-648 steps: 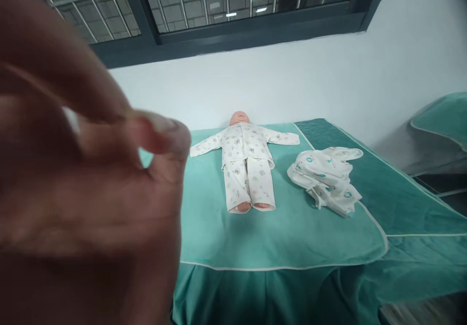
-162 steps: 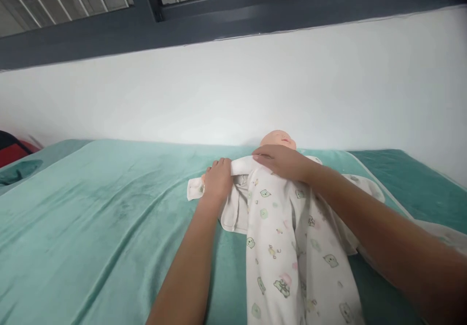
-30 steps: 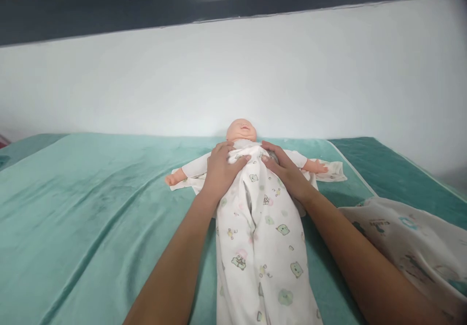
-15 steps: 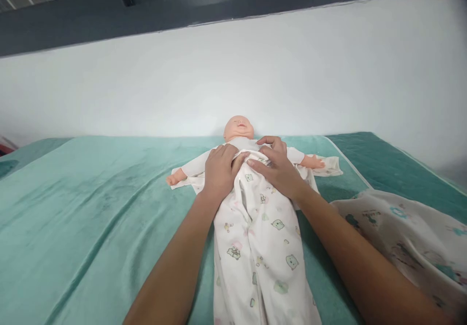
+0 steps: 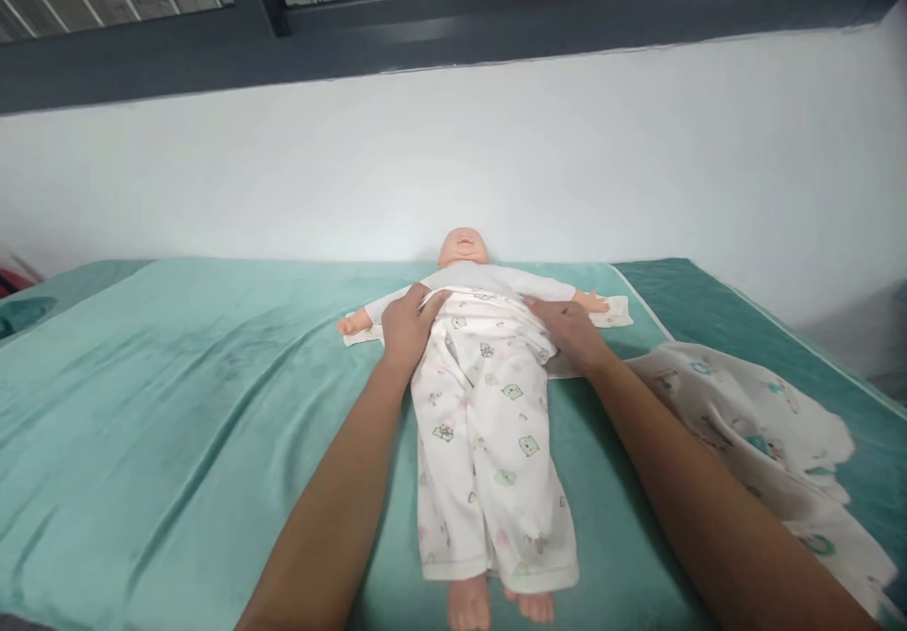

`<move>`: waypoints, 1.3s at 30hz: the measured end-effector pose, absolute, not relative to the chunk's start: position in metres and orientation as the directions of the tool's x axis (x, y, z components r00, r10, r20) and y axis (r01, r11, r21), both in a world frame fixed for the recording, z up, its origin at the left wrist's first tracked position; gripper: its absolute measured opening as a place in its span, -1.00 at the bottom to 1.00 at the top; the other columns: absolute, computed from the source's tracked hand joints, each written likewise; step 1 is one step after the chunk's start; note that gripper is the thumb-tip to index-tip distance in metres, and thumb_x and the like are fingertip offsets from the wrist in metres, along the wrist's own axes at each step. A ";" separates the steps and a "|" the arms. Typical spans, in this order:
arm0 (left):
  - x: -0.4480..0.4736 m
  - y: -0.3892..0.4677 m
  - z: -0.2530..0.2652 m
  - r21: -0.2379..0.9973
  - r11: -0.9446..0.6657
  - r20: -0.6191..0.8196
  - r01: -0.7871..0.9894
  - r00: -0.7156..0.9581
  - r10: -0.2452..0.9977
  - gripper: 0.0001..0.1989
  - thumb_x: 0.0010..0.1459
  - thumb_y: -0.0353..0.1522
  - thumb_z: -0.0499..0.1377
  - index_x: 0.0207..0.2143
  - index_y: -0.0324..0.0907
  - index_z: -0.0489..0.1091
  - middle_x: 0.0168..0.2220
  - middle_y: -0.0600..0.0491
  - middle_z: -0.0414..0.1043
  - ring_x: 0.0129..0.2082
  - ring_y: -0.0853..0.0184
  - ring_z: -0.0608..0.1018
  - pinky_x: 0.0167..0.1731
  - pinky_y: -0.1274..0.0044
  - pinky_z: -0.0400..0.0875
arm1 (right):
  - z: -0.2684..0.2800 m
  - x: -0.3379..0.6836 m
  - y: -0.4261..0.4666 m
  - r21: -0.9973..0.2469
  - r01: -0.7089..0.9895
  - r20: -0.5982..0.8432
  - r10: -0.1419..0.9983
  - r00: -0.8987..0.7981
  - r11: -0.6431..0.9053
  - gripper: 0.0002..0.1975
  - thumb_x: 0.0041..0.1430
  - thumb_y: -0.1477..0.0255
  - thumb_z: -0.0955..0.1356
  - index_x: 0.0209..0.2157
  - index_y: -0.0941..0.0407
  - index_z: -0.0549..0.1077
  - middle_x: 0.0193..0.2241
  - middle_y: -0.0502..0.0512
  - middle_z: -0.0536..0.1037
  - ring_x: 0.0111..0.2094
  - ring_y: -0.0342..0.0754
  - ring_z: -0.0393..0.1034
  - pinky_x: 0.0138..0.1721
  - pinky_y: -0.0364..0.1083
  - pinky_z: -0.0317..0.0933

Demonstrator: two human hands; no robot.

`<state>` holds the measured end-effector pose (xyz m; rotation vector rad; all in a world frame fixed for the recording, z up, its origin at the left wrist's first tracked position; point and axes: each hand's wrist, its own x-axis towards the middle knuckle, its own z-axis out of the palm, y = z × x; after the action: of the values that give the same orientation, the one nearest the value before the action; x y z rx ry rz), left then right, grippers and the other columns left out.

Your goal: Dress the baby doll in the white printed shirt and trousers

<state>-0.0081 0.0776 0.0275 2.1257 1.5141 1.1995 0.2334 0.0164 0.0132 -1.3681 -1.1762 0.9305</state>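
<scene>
At frame centre, printed trousers [image 5: 500, 423] on the doll [image 5: 464, 247] lie long axis top to bottom, waist between left hand [image 5: 407, 329] and right hand [image 5: 569, 331], equally near, touching cloth, whether pinching I can't tell.

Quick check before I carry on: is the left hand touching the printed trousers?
Touching. The head view shows the left hand at the waist of the printed trousers, its thumb against the cloth by the waistband.
</scene>
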 end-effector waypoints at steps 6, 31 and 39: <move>-0.012 0.061 0.022 0.706 -0.397 0.434 0.587 0.084 0.897 -0.59 0.19 -0.01 0.05 -0.49 -0.14 0.29 -0.53 0.14 0.32 -0.44 0.36 0.35 -0.39 0.56 0.20 | 0.006 0.239 -0.005 -0.847 0.506 0.145 0.987 -0.074 0.162 -0.56 0.10 0.01 0.33 -0.53 0.09 0.28 -0.55 -0.08 0.32 -0.45 -0.11 0.16 -0.41 -0.13 0.05; -0.041 -0.043 0.007 0.957 -0.216 0.173 0.192 0.217 0.961 -0.53 0.11 -0.17 0.24 0.06 -0.08 0.30 0.13 -0.03 0.34 0.14 0.19 0.40 0.10 0.41 0.32 | 0.003 0.220 -0.042 -0.920 0.355 0.161 0.986 -0.052 0.169 -0.81 0.04 0.30 0.36 -0.36 0.08 0.29 -0.39 -0.07 0.36 -0.34 -0.10 0.23 -0.29 -0.14 0.11; -0.045 -0.041 0.006 0.979 -0.111 0.059 0.170 0.283 0.957 -0.31 0.13 -0.13 0.25 0.28 -0.03 0.15 0.30 -0.03 0.20 0.25 0.09 0.31 0.20 0.31 0.23 | 0.018 0.221 -0.049 -0.927 0.366 -0.002 0.970 -0.242 0.089 -0.63 -0.02 0.11 0.45 -0.32 0.12 0.53 -0.29 0.02 0.55 -0.20 0.07 0.39 -0.21 -0.08 0.20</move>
<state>-0.0452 -0.0413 0.0065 1.5276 1.0843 0.9647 0.2210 -0.0486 0.0176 -1.3284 -1.6979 1.1449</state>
